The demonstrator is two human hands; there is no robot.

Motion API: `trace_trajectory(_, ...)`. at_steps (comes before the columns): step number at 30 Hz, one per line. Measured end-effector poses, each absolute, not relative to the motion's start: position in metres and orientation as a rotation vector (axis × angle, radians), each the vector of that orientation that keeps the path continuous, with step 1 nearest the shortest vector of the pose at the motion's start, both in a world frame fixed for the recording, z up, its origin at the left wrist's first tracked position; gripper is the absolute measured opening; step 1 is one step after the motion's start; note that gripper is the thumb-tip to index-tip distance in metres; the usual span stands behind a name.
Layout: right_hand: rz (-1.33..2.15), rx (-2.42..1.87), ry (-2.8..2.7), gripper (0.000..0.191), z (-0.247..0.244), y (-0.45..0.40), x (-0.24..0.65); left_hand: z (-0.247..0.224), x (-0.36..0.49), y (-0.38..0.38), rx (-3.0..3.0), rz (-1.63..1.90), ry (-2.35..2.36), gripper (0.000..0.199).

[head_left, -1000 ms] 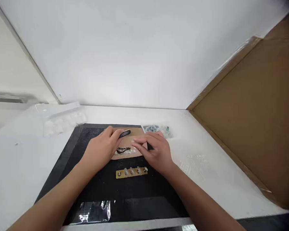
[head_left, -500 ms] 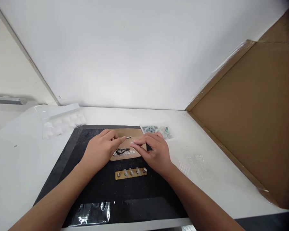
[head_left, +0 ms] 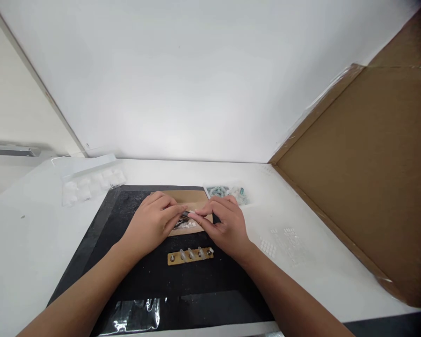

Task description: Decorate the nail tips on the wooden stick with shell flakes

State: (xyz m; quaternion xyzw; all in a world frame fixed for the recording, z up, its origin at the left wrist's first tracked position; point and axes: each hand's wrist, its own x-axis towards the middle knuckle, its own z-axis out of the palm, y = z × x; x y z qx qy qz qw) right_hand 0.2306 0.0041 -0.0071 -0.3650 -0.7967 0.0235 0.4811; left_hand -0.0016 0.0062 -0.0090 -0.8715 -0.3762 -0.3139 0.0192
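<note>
Both hands meet over the brown tray (head_left: 187, 194), close to the far edge of the black mat (head_left: 143, 281), their fingertips nearly together. The left hand (head_left: 157, 217) pinches a small dark tool (head_left: 185, 214) between thumb and fingers, and the right hand (head_left: 224, 222) has its thumb and forefinger pressed together on a tiny white piece (head_left: 192, 212) right at the tool's tip (whether the two touch, I cannot tell). Below them in the tray lie black scraps (head_left: 180, 223) and white bits (head_left: 190, 225), partly covered by the left hand. Nearer the wearer, a wooden strip (head_left: 190, 260) with slanted clear tubes (head_left: 192, 253) lies crosswise on the mat, apart from the tray, with a broad stretch of black between it and the near edge of the table (head_left: 21, 243). A clear bag of white pads (head_left: 93, 186) sits by the mat's far left corner, and a bag of greenish and white parts (head_left: 228, 193) by its far right corner, close beyond the right hand. Small white pieces (head_left: 267, 247) lie right of the mat, well inside the table's right edge, where a cardboard panel (head_left: 365, 178) stands and bounds the sideways room; a white wall (head_left: 196, 84) rises along the far edge.
</note>
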Motion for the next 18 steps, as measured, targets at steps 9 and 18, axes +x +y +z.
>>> trace_trajectory(9,0.009,-0.861,-1.928,0.025,-0.0037,0.0027,0.2329,-0.0064,0.0047,0.0026,-2.738,-1.344,-1.225,0.018)
trace_trajectory(18,-0.022,-0.880,-1.918,0.024,-0.0043,0.0033,0.2365,-0.0036,0.0067,-0.0024,-2.856,-1.341,-1.424,0.029)
